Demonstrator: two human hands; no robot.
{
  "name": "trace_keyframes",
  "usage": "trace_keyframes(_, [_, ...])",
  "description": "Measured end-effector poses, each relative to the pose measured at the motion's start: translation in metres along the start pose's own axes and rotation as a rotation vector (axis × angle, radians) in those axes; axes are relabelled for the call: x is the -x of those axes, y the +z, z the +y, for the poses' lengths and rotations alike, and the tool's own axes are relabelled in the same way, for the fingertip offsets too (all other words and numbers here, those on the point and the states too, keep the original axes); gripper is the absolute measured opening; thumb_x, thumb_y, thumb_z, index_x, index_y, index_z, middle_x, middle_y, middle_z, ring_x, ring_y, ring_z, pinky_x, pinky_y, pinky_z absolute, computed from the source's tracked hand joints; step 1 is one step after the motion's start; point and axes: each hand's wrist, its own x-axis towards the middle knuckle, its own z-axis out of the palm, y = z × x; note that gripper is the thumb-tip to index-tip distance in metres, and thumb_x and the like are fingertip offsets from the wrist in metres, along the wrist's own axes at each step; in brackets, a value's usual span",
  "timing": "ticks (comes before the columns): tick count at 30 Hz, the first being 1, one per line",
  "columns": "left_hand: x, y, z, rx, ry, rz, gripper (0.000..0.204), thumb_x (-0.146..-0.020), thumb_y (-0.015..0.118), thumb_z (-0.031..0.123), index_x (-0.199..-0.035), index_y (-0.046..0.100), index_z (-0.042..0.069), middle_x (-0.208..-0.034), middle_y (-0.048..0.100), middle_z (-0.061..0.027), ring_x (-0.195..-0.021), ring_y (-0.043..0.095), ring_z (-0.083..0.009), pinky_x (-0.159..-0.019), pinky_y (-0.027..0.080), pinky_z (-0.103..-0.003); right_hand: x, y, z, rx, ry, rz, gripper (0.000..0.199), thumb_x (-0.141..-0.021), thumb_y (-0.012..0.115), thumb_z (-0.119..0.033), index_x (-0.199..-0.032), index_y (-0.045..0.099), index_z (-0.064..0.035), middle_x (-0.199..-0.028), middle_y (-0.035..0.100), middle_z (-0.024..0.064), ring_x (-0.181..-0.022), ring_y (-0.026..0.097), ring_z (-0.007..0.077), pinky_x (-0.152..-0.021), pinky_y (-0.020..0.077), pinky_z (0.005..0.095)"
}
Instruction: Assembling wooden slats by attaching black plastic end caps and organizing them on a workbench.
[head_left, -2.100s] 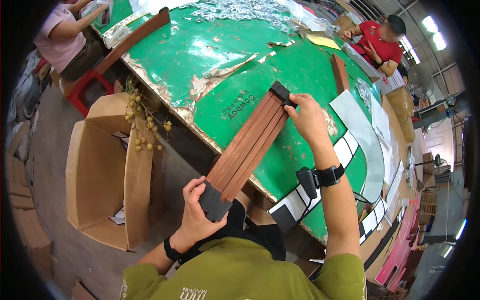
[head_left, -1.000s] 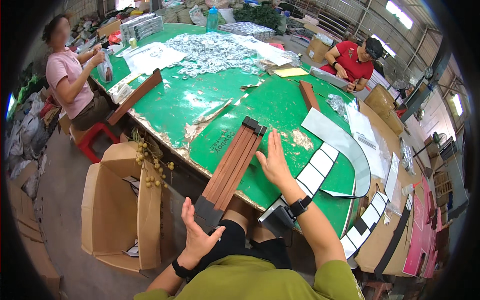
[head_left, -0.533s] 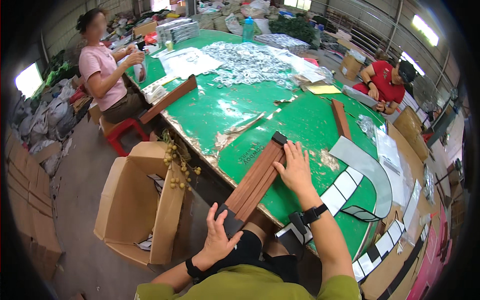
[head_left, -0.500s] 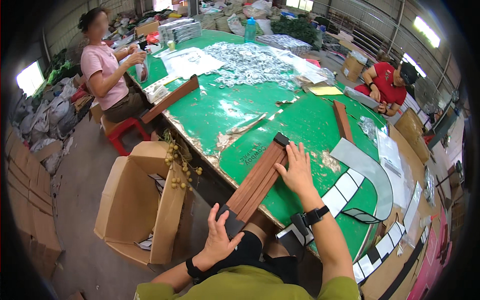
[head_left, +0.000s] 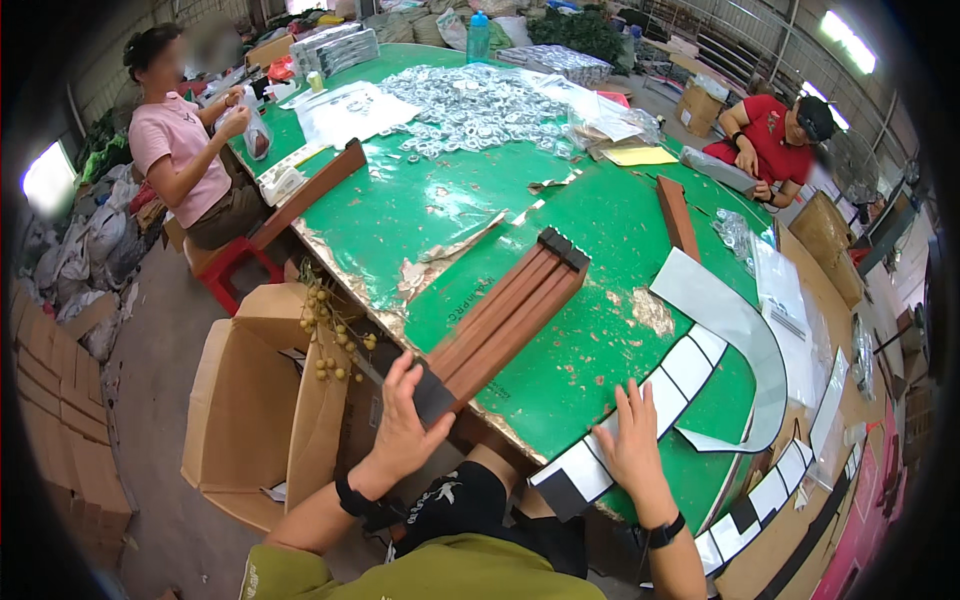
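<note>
Ceiling lamp (head_left: 848, 42) glaring — tabletop (head_left: 470, 190) shiny (pale sheen); edges curved, corners black

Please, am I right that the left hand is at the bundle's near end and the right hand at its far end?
Not quite: the head view shows the right hand over the white strip; the left hand is at the near end of the bundle.
</note>
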Motion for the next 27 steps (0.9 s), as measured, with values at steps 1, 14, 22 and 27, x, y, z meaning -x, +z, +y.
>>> trace_keyframes(1, [-0.01,0.002,0.0,0.031,-0.051,0.011,0.086,-0.079,0.077,0.01,-0.147,0.025,0.001,-0.154,0.026,-0.0281,-0.141,0.033,-0.0446,-0.117,0.029,-0.051,0.014,0.004,0.006,0.036,0.05,-0.019,0.072,-0.087,0.074,-0.024,-0.146,0.042,0.0017,-0.158,0.032,0.0246,-0.146,0.026,0.0482,-0.118,0.0253,0.0568])
trace_keyframes(14, [-0.171,0.062,-0.065,0.508,-0.492,0.029,0.072,-0.095,0.067,0.029,-0.149,0.03,0.0,-0.138,0.045,-0.0181,-0.127,0.048,-0.0246,-0.107,0.041,-0.037,0.028,0.005,0.013,-0.045,0.119,0.033,0.061,-0.085,0.073,-0.023,-0.137,0.051,0.0007,-0.152,0.041,0.0214,-0.142,0.035,0.0435,-0.115,0.0261,0.0574])
trace_keyframes(22, [-0.226,0.053,-0.086,0.77,-0.801,0.081,0.072,-0.096,0.063,0.04,-0.15,0.023,0.013,-0.14,0.044,-0.0176,-0.124,0.049,-0.0298,-0.096,0.048,-0.051,0.031,0.006,0.017,-0.059,0.135,0.032,0.06,-0.085,0.073,-0.021,-0.136,0.052,0.0002,-0.152,0.042,0.0206,-0.143,0.034,0.0425,-0.116,0.025,0.0575])
trace_keyframes(27, [-0.228,0.038,-0.088,0.8,-0.981,-0.07,0.058,-0.1,0.055,0.035,-0.147,0.024,0.022,-0.139,0.04,-0.0154,-0.117,0.053,-0.031,-0.086,0.051,-0.057,0.029,0.005,0.014,-0.063,0.12,0.036,0.059,-0.084,0.072,-0.02,-0.136,0.052,0.0002,-0.152,0.042,0.0202,-0.143,0.034,0.0422,-0.116,0.0246,0.0576])
